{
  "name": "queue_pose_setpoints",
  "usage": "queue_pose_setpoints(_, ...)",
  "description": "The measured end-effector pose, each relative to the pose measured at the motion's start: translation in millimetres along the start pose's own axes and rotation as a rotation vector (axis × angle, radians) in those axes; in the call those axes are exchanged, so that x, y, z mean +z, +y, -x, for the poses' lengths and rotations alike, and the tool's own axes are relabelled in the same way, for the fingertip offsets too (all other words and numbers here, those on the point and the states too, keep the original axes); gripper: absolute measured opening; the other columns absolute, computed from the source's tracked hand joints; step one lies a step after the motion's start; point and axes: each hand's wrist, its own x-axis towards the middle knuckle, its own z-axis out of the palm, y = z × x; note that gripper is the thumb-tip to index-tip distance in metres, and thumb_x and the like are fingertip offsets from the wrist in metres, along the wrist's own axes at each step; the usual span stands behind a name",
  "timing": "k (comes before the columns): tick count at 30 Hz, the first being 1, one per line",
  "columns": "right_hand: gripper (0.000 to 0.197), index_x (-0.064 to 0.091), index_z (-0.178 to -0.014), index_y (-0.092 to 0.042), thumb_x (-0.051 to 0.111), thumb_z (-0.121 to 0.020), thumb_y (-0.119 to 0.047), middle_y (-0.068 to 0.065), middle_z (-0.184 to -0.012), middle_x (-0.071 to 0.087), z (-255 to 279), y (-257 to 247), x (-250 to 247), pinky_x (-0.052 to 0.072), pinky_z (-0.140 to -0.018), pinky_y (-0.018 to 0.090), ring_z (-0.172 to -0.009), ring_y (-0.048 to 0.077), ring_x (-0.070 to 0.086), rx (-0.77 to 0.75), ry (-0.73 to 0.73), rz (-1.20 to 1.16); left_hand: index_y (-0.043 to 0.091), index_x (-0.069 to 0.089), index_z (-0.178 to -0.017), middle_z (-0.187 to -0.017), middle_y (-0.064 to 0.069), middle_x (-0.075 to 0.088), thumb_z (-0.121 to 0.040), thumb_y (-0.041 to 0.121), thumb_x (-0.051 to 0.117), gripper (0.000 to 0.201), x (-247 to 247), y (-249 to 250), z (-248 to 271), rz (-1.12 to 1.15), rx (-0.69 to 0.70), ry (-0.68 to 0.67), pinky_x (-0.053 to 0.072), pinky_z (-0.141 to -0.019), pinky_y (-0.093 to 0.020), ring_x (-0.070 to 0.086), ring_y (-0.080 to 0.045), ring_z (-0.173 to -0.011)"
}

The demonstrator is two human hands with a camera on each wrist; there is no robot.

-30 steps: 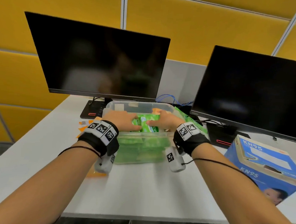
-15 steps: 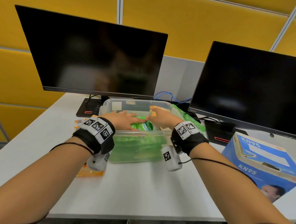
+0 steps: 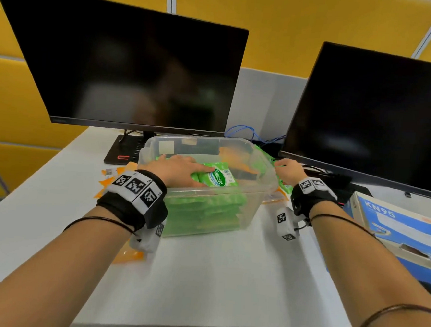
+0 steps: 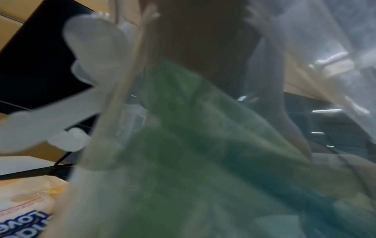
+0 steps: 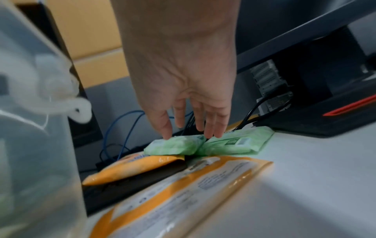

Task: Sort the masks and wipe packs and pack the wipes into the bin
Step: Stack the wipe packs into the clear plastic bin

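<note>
Right hand point(image 5: 183, 90): fingers straight, tips touching green pack point(image 5: 176, 145) at desk's point(image 3: 214, 278) far edge, gripping nothing. Left hand point(image 3: 178, 169): flat on packs in bin point(image 3: 215, 194). Best pinch pack's sides, lift clear of cables point(image 5: 120, 128).

My head camera looks forward and down over both forearms at the desk point(image 3: 214, 278) and the clear bin point(image 3: 255, 191). My left wrist camera sits pressed close against the bin's wall, blurred. My right wrist camera looks along my palm, low over the desk, and also catches the bin point(image 5: 30, 128) at its left edge.
</note>
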Motion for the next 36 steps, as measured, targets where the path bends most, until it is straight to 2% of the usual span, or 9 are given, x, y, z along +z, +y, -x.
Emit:
queue_pose_setpoints(5, 0.051, 0.035, -0.146, -0.01, 0.049, -0.098, -0.022, 0.018, -0.145, 0.043, -6, -13, 9, 0.033, -0.109, 0.039, -0.133, 0.034, 0.041, -0.092, -0.11, 0.068, 0.059, 0.016, -0.14, -0.153, 0.004, 0.031, -0.082, 0.075, 0.033, 0.062, -2, 4, -10, 0.019, -0.02, 0.002, 0.016, -0.113, -0.061, 0.025, -0.028, -0.142)
queue_pose_setpoints(9, 0.066, 0.016, -0.152, -0.022, 0.05, -0.096, -0.032, 0.006, -0.154, 0.028, 14, -18, 0, 0.027, -0.112, 0.044, -0.138, 0.031, 0.032, -0.19, -0.132, 0.222, 0.059, 0.016, -0.14, -0.152, 0.004, 0.031, -0.081, 0.076, 0.033, 0.064, -4, 3, -18, 0.022, -0.023, -0.001, 0.016, -0.112, -0.062, 0.025, -0.028, -0.142)
queue_pose_setpoints(13, 0.075, 0.027, -0.149, -0.019, 0.053, -0.083, -0.042, 0.012, -0.153, 0.032, 1, -12, 12, 0.033, -0.11, 0.05, -0.138, 0.034, 0.033, -0.095, -0.094, 0.334, 0.058, 0.013, -0.141, -0.153, 0.005, 0.029, -0.08, 0.077, 0.034, 0.067, -4, 2, -22, 0.005, -0.012, -0.015, 0.014, -0.112, -0.063, 0.025, -0.03, -0.141)
queue_pose_setpoints(17, 0.066, 0.027, -0.148, -0.015, 0.055, -0.091, -0.029, 0.013, -0.15, 0.035, -5, -8, 13, 0.033, -0.11, 0.048, -0.136, 0.035, 0.035, -0.076, -0.084, 0.387, 0.059, 0.016, -0.14, -0.153, 0.007, 0.029, -0.079, 0.076, 0.039, 0.067, -4, 2, -23, 0.038, -0.011, -0.02, 0.013, -0.113, -0.062, 0.026, -0.03, -0.14)
queue_pose_setpoints(21, 0.079, 0.023, -0.146, -0.036, 0.044, -0.08, -0.074, -0.004, -0.131, 0.043, -37, -10, 29, 0.037, -0.102, 0.055, -0.127, 0.036, 0.046, -0.21, -0.109, 0.222, 0.06, 0.018, -0.139, -0.152, 0.007, 0.031, -0.075, 0.079, 0.042, 0.07, -3, 0, -25, 0.06, -0.001, -0.016, 0.016, -0.112, -0.06, 0.029, -0.031, -0.138)
queue_pose_setpoints(25, 0.025, 0.046, -0.113, -0.013, 0.055, -0.09, -0.017, 0.015, -0.106, 0.056, -23, -13, 12, 0.041, -0.079, 0.037, -0.101, 0.033, 0.056, -0.275, -0.087, 0.035, 0.059, 0.019, -0.14, -0.153, 0.005, 0.029, -0.076, 0.077, 0.043, 0.07, -2, 1, -25, 0.061, -0.006, -0.003, 0.016, -0.113, -0.059, 0.028, -0.031, -0.139)
queue_pose_setpoints(29, 0.018, 0.045, -0.089, -0.018, 0.059, -0.087, -0.008, 0.003, -0.086, 0.051, 6, -8, -21, 0.042, -0.052, 0.027, -0.066, 0.016, 0.048, -0.275, 0.109, -0.256, 0.055, 0.033, -0.136, -0.148, 0.003, 0.036, -0.082, 0.074, 0.04, 0.058, -2, 3, -26, 0.116, -0.034, 0.03, 0.02, -0.112, -0.057, 0.033, -0.028, -0.138)
queue_pose_setpoints(32, 0.024, 0.045, -0.089, -0.02, 0.068, -0.084, -0.017, -0.008, -0.085, 0.051, 42, -22, -46, 0.041, -0.058, 0.024, -0.074, 0.01, 0.049, -0.37, 0.371, -0.442, 0.029, 0.058, -0.123, -0.128, -0.004, 0.054, -0.093, 0.055, 0.04, 0.043, -7, 8, -23, 0.443, 0.02, 0.241, 0.036, -0.105, -0.045, 0.049, -0.026, -0.123)
queue_pose_setpoints(36, 0.031, 0.042, -0.081, -0.028, 0.073, -0.079, -0.026, -0.011, -0.082, 0.049, 82, -60, -52, 0.047, -0.064, 0.024, -0.077, 0.009, 0.056, -0.467, 0.457, -0.771, 0.008, 0.06, -0.118, -0.117, -0.008, 0.06, -0.101, 0.02, 0.034, 0.033, -22, 16, -7, 0.716, 0.019, 0.884, 0.036, -0.092, -0.024, 0.053, -0.019, -0.111)
